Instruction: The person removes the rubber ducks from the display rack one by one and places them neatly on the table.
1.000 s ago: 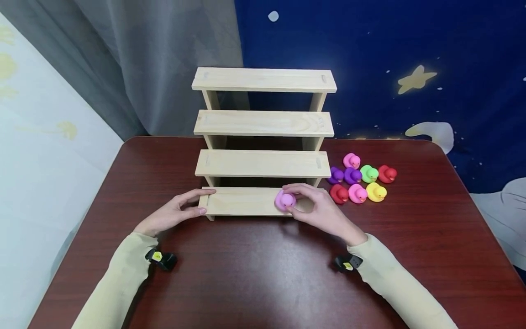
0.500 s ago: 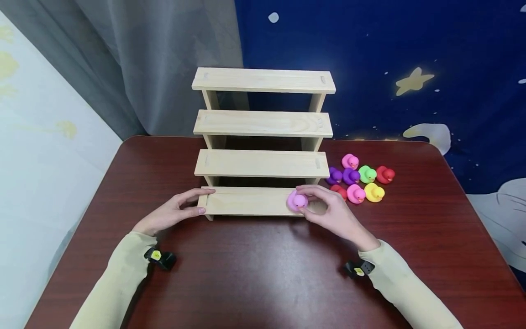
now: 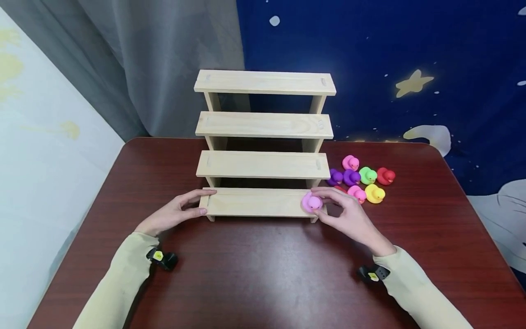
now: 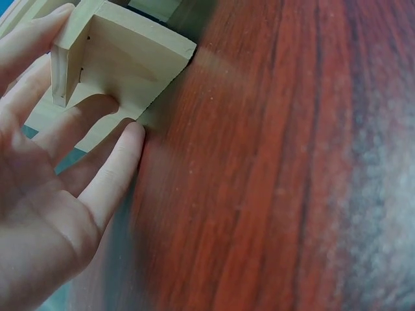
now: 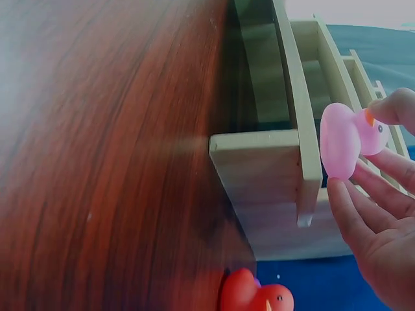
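Note:
A light-wood stand with several stepped shelves (image 3: 255, 202) stands on the dark red table. Over the right end of its lowest shelf, my right hand (image 3: 354, 220) pinches a light pink rubber duck (image 3: 311, 203) between thumb and fingers. The right wrist view shows that duck (image 5: 340, 141) upright, close against the shelf board, thumb at its beak. My left hand (image 3: 171, 213) grips the left end of the same shelf. From the left wrist, its thumb lies at the board's edge and its fingers (image 4: 117, 162) reach around the side panel (image 4: 133, 61).
Right of the stand, several rubber ducks sit grouped on the table (image 3: 255, 274), among them a green duck (image 3: 367, 175), a yellow duck (image 3: 375, 194) and a purple duck (image 3: 351, 177). Behind the table hang a grey curtain (image 3: 181, 59) and a blue starry cloth (image 3: 361, 59).
My right hand has moved the light pink duck rightward along the lowest shelf, to near its right end. My left hand stays at the shelf's left end.

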`<action>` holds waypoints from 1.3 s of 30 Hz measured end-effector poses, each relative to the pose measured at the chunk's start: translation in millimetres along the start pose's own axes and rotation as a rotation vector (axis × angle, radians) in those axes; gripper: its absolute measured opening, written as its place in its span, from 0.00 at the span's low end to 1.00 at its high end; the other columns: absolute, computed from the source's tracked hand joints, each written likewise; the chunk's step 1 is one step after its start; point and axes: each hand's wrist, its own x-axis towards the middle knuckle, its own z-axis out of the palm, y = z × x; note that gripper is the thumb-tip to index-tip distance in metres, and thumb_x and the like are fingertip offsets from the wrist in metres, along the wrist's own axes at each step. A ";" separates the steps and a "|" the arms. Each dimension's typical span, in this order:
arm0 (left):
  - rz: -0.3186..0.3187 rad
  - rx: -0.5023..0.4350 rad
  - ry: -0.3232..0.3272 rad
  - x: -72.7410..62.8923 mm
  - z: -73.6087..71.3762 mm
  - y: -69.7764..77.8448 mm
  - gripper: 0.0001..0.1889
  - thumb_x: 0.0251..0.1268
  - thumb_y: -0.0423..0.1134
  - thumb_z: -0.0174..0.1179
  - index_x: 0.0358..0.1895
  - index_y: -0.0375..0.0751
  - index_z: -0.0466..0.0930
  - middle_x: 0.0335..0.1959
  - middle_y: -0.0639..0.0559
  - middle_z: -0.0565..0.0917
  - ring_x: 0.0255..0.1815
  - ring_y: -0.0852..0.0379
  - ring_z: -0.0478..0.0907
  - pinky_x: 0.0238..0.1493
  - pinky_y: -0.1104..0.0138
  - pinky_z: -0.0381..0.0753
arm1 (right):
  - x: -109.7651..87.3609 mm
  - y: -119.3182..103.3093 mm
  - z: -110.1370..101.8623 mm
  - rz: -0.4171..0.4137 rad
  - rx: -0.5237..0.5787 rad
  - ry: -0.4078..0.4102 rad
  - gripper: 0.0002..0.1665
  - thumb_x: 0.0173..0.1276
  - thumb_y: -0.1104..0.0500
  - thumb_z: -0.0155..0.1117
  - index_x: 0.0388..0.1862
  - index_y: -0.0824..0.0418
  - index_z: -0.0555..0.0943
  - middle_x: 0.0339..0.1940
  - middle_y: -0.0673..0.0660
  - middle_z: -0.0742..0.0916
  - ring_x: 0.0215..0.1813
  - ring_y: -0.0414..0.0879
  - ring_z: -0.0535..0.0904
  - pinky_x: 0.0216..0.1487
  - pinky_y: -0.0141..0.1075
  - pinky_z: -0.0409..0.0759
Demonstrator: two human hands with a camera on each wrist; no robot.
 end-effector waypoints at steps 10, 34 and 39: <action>0.002 0.002 -0.003 0.1 -0.3 -0.6 0.26 0.69 0.42 0.61 0.69 0.60 0.68 0.69 0.55 0.66 0.67 0.52 0.64 0.58 0.64 0.69 | -10.6 6.0 -16.6 0.006 0.012 0.017 0.26 0.50 0.80 0.71 0.51 0.75 0.79 0.52 0.68 0.82 0.52 0.53 0.78 0.50 0.25 0.75; -0.001 -0.010 -0.001 0.3 -0.4 -0.7 0.27 0.68 0.42 0.61 0.69 0.60 0.68 0.70 0.55 0.65 0.67 0.51 0.64 0.58 0.61 0.69 | -35.7 13.2 -60.7 0.100 -0.220 0.159 0.27 0.49 0.77 0.73 0.52 0.72 0.80 0.48 0.64 0.84 0.49 0.33 0.77 0.47 0.18 0.71; 0.006 0.012 0.002 0.3 -0.5 -0.3 0.27 0.68 0.42 0.61 0.69 0.60 0.68 0.70 0.55 0.65 0.67 0.51 0.64 0.57 0.62 0.69 | -42.5 16.3 -69.0 0.149 -0.233 0.182 0.27 0.51 0.76 0.73 0.52 0.71 0.80 0.50 0.64 0.84 0.50 0.34 0.77 0.48 0.17 0.70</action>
